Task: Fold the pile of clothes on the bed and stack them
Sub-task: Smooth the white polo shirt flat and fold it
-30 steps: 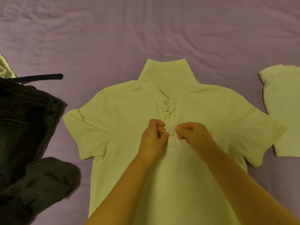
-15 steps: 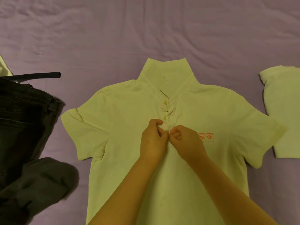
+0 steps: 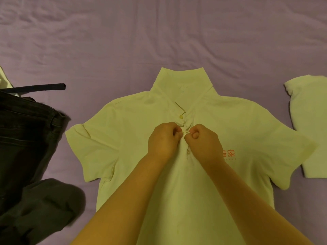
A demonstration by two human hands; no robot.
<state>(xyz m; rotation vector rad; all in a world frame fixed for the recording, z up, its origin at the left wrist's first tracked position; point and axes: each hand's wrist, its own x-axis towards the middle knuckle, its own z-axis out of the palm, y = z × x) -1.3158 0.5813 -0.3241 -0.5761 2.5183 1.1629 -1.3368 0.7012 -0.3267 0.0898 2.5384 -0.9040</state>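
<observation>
polo shirt [image 3: 134,142] flat on bed [image 3: 159,32], collar at 12 o'clock | left hand [image 3: 163,140], right hand [image 3: 203,142] both pinched placket, knuckles nearly touching | unfastened button [image 3: 180,117] just beyond, 12 o'clock.

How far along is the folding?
Early. One pale garment lies folded at the right. Both hands, left hand and right hand, pinch the placket of the polo shirt, which lies flat and unfolded. Dark trousers wait crumpled at the left.
</observation>
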